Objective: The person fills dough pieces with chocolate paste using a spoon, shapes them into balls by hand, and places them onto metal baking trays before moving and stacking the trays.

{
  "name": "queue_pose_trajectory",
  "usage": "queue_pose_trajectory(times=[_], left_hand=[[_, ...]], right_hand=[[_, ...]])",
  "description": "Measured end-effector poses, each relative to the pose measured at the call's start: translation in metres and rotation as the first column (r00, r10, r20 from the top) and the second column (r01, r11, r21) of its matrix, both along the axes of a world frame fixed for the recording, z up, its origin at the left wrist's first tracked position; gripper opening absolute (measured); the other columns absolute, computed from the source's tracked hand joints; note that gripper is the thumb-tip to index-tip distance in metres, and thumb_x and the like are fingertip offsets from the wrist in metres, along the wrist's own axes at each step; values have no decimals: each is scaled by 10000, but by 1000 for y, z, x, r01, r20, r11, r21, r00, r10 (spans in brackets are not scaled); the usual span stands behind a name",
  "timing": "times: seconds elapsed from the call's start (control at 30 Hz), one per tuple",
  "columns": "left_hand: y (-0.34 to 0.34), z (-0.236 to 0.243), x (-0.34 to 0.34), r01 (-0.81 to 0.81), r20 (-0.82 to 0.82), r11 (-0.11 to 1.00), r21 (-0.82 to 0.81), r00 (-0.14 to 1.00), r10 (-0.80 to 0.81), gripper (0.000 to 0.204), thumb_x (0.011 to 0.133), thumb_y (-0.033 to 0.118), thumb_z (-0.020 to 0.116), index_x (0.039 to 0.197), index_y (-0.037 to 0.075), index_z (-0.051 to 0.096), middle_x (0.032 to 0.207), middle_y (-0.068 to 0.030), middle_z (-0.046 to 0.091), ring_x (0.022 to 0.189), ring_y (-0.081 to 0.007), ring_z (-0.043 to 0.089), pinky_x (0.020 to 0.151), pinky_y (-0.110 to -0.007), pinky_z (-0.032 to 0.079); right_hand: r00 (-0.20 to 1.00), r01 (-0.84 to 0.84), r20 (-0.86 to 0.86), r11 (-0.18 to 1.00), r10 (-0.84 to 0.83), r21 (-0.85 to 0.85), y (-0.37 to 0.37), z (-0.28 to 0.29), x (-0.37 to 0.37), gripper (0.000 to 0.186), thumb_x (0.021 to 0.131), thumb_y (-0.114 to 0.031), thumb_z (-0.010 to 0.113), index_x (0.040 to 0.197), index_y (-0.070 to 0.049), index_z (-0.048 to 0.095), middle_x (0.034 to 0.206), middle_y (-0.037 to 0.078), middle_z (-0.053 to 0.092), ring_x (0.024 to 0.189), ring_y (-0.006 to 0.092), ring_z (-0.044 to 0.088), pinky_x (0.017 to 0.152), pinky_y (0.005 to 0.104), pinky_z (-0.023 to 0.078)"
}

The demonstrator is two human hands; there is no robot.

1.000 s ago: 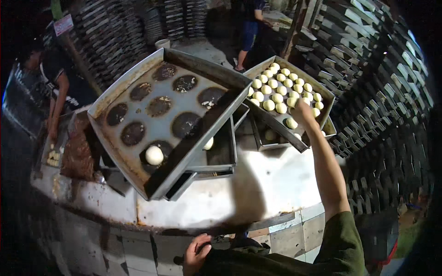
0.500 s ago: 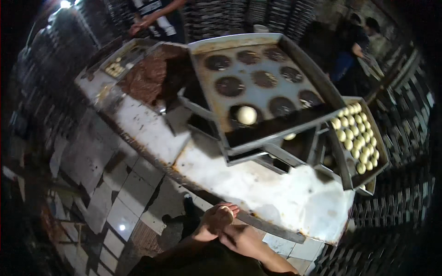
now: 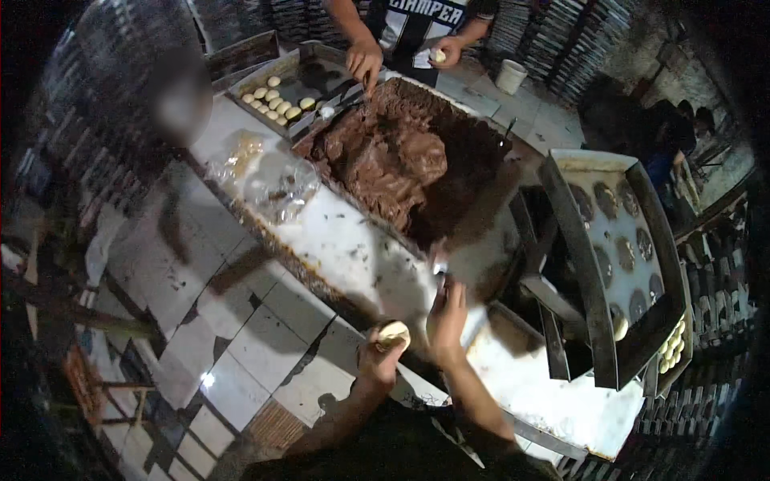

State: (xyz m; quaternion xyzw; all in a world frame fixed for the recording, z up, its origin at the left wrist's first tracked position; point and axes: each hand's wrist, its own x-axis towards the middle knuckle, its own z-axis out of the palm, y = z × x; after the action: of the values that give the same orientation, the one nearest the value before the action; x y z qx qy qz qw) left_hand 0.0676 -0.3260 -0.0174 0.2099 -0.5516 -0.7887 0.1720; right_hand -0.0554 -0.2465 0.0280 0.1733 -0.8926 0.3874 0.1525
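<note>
My left hand is closed around a flattened piece of pale dough, held over the front edge of the white table. Just to its right, my right hand grips the dark handle of a small metal spreading tool. The tool's tip reaches the near edge of a large tray of thick brown filling. Its exact blade shape is blurred. My fingers partly hide the dough.
Across the table, a person's one hand reaches to the filling; the other holds pale dough. Dough balls fill part of a far-left tray. Stacked metal trays stand at right. A clear plastic bag lies at left.
My view has swung left, bringing the filling and the other person's hands into fuller sight. My hands, formerly together at the dough, are apart; the right now holds the spreading tool.
</note>
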Motion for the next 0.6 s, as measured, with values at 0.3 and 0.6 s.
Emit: queue_pose_trajectory(times=[0.3,0.6], left_hand=[[-34,123,-31,561,-207,757,335,827,-522,809,807,33,580,1424,73,59,1288,-169,392,1152,-210,416,958,-308,336],[-95,34,-84,13,-10,596,803,1000,-8,260,860,150,505,1095,39,511,1038,-91,557,967,-196,545,826,-281,471]], right_hand=[[985,-28,113,530,-130,848,-47,115,-155,388,803,-120,544,1186,-69,515,824,150,657,741,309,646,612,409,541],[936,-342,111,786,334,516,-42,103,-83,277,781,-151,610,1044,-67,587,792,224,627,685,351,630,562,417,519]])
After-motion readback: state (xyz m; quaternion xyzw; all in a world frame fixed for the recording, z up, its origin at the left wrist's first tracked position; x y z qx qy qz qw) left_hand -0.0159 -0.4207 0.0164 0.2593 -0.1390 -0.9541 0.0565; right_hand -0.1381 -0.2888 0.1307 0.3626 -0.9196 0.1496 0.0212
